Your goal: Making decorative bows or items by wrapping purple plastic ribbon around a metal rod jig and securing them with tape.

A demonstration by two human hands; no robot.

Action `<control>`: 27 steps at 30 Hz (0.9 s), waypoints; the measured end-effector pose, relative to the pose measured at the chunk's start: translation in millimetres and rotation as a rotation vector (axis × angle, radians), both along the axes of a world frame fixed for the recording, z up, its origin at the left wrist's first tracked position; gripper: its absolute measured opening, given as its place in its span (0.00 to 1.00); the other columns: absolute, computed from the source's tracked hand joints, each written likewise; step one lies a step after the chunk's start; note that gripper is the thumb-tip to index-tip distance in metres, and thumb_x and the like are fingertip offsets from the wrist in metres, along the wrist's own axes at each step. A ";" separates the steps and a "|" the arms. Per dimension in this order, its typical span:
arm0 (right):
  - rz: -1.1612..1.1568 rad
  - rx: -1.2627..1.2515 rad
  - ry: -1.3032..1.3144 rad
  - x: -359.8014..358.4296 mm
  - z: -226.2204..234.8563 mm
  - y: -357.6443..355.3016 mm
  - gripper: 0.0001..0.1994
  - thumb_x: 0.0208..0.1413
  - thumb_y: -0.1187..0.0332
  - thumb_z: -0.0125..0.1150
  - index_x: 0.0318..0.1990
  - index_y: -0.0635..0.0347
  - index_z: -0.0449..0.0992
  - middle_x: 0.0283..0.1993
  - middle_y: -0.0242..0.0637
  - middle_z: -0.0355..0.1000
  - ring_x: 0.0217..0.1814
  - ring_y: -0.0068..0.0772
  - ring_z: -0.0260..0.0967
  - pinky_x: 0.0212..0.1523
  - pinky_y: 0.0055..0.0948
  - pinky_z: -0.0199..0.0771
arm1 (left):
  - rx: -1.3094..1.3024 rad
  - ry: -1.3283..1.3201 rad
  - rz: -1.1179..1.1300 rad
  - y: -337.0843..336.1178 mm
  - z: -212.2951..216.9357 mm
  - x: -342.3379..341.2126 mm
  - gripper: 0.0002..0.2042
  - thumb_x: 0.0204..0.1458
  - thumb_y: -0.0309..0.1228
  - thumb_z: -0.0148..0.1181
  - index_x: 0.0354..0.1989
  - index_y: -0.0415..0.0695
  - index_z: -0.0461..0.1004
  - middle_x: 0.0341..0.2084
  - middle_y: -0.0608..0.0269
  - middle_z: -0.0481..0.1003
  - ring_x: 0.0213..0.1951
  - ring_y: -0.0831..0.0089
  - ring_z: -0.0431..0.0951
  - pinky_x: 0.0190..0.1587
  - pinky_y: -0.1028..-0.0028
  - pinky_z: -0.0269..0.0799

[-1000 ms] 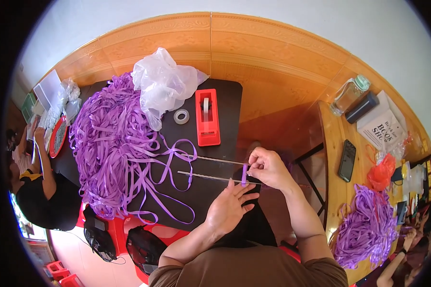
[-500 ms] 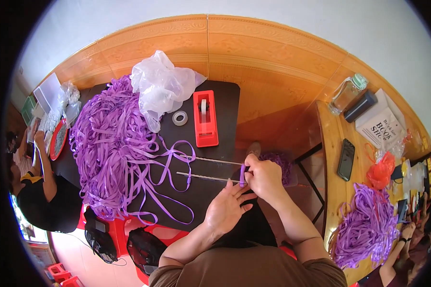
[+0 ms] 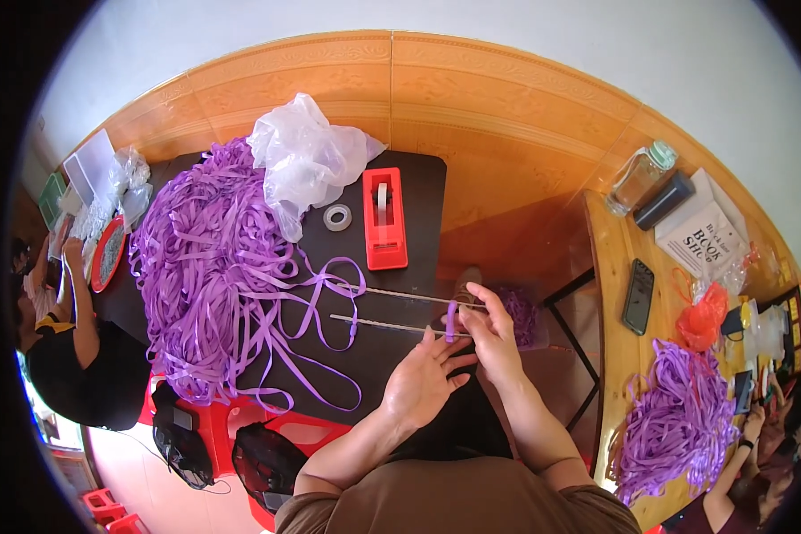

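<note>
Far left: another person's arm [image 3: 78, 298] bent over a red round tray [image 3: 107, 254], apart from the work at centre. Next, a big heap of purple ribbon [image 3: 209, 267] spread over the dark table [image 3: 423, 191], topped by a crumpled clear plastic bag [image 3: 307, 160]; loose strands trailing toward the table's near edge. Beside the bag, a small tape roll [image 3: 336, 217] and a red tape dispenser [image 3: 384, 218]. Judging by that heap, most ribbon not yet handled, with only a few pieces done (what look like purple pieces in a clear bag [image 3: 518, 316] behind the hands).

Centre: two thin clear strips [image 3: 392, 325] lying across the table. Left hand [image 3: 423, 383] spread open, palm flat, fingers loose near the nearer strip's end. Right hand [image 3: 489, 338] pinching a short purple ribbon piece [image 3: 451, 322] upright at that end.

Right: second table [image 3: 618, 267] with a phone [image 3: 638, 295] and another purple heap [image 3: 676, 427].
</note>
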State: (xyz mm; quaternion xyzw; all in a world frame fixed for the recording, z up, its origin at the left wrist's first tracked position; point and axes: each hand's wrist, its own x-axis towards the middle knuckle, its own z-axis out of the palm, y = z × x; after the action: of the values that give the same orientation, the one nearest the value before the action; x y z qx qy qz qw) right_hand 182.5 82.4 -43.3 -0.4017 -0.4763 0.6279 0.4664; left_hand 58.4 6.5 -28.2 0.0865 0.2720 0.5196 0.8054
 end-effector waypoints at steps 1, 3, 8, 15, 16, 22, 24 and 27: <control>0.004 0.003 0.000 -0.7 -0.3 0.5 0.20 0.60 0.71 0.53 0.58 0.63 0.59 0.34 0.39 0.74 0.36 0.24 0.72 0.38 0.23 0.72 | 0.001 0.003 -0.002 0.0 -0.3 -0.1 0.31 0.59 0.57 0.38 0.58 0.42 0.61 0.54 0.61 0.63 0.54 0.67 0.63 0.53 0.66 0.55; 0.050 -0.118 0.025 -0.2 -2.7 1.7 0.20 0.57 0.72 0.56 0.56 0.63 0.61 0.39 0.44 0.75 0.39 0.28 0.73 0.41 0.26 0.73 | 0.008 -0.002 -0.004 0.3 -3.5 -0.1 0.31 0.59 0.57 0.38 0.59 0.42 0.60 0.54 0.61 0.63 0.54 0.67 0.63 0.53 0.66 0.55; -0.041 -0.120 0.042 -3.5 -9.5 7.1 0.22 0.53 0.74 0.60 0.55 0.64 0.63 0.38 0.43 0.74 0.39 0.30 0.74 0.38 0.27 0.74 | 0.020 -0.009 -0.013 -1.0 -2.3 -0.4 0.31 0.59 0.56 0.38 0.59 0.42 0.60 0.55 0.59 0.62 0.55 0.67 0.62 0.54 0.66 0.55; -0.081 -0.219 0.143 -9.8 -14.1 11.2 0.26 0.45 0.80 0.65 0.54 0.66 0.63 0.32 0.43 0.74 0.33 0.29 0.73 0.31 0.26 0.74 | 0.013 0.021 0.019 -1.9 -6.6 1.6 0.30 0.60 0.54 0.39 0.59 0.41 0.60 0.57 0.58 0.61 0.56 0.66 0.61 0.54 0.65 0.55; -0.084 -0.220 0.144 -9.6 -14.7 11.6 0.26 0.45 0.80 0.65 0.54 0.66 0.63 0.32 0.43 0.74 0.33 0.29 0.73 0.31 0.26 0.74 | 0.021 0.041 0.026 -2.3 -6.5 1.9 0.29 0.60 0.54 0.39 0.59 0.41 0.60 0.57 0.58 0.61 0.56 0.66 0.61 0.54 0.65 0.56; -0.083 -0.193 0.159 -8.2 -21.4 13.7 0.20 0.43 0.81 0.66 0.46 0.67 0.69 0.32 0.41 0.74 0.31 0.29 0.73 0.32 0.26 0.75 | 0.046 0.128 0.019 -2.3 -11.6 1.9 0.26 0.60 0.50 0.41 0.57 0.42 0.61 0.57 0.57 0.61 0.57 0.65 0.61 0.54 0.64 0.56; -0.108 -0.153 0.126 -9.1 -18.3 12.7 0.18 0.42 0.81 0.66 0.43 0.68 0.70 0.30 0.41 0.74 0.29 0.28 0.73 0.30 0.25 0.75 | 0.046 0.129 0.025 -2.6 -9.7 1.9 0.24 0.60 0.48 0.43 0.56 0.42 0.62 0.57 0.57 0.61 0.57 0.64 0.62 0.53 0.63 0.57; -0.112 -0.153 0.136 -9.5 -19.9 13.5 0.18 0.41 0.82 0.65 0.43 0.68 0.70 0.29 0.40 0.74 0.28 0.27 0.72 0.30 0.25 0.75 | 0.041 0.118 0.054 -4.7 -4.0 1.3 0.20 0.60 0.43 0.46 0.53 0.43 0.65 0.56 0.57 0.62 0.57 0.63 0.63 0.52 0.62 0.59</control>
State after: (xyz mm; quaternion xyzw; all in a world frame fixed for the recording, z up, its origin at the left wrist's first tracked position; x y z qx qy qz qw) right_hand 173.0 95.9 -63.1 -0.4186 -0.3713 0.6611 0.4999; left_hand 59.6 1.8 -32.2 0.1259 0.3105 0.5406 0.7717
